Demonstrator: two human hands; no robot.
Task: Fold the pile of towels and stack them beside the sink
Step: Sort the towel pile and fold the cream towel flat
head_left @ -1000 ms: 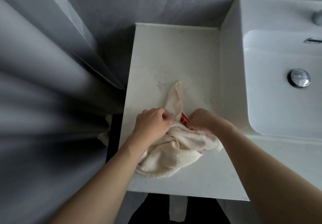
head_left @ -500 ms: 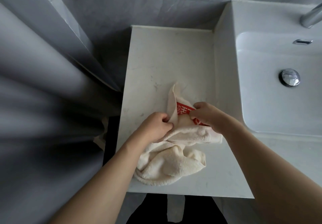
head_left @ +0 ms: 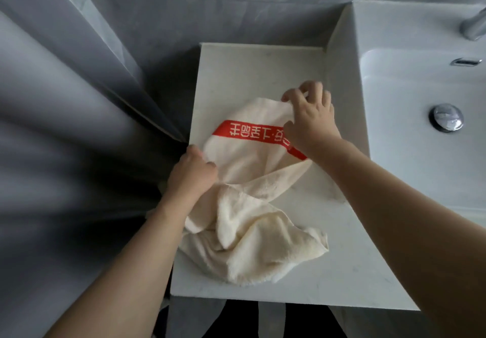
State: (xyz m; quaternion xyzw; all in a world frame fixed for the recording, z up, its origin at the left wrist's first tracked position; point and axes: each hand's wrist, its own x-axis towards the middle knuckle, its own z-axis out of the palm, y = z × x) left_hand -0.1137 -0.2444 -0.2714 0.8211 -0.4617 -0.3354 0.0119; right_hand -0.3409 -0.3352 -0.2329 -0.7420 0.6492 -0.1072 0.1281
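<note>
Obs., head view. Landmark for all positions: the sink point(head_left: 342, 79), a white raised basin at the right of the frame.

Cream towel point(head_left: 252, 200) lies on the white counter point(head_left: 252, 66) just left of the sink, partly spread. The end farther from the person is opened out fairly flat; the nearer end is bunched in loose folds and reaches almost to the counter's front edge. A red band point(head_left: 252, 133) with pale lettering (upside down from here, not legible) runs across the opened part, slanting toward the sink side.

Left hand point(head_left: 192, 174): at the towel's edge farthest from the sink, over the counter's left margin. Fingers curled into the cloth — it grips the towel's left edge, knuckles up. Fingertips hidden under the hand, so how much cloth is gathered cannot be told.

Right hand point(head_left: 311, 119): on the sink side of the towel, close beside the basin's outer wall. Thumb and forefinger pinch the towel's far corner; the remaining fingers are loosely bent above it. The wrist crosses the red band's sink-side end and hides it.

Cloth between the two hands looks drawn fairly smooth — few wrinkles there.

Other items: chrome drain plug point(head_left: 446, 116) in the basin floor; faucet point(head_left: 473, 28) at the sink's far right, cut by the frame edge; overflow slot point(head_left: 466, 61) below it. Grey tiled wall point(head_left: 236, 3) behind the counter and sink.
</note>
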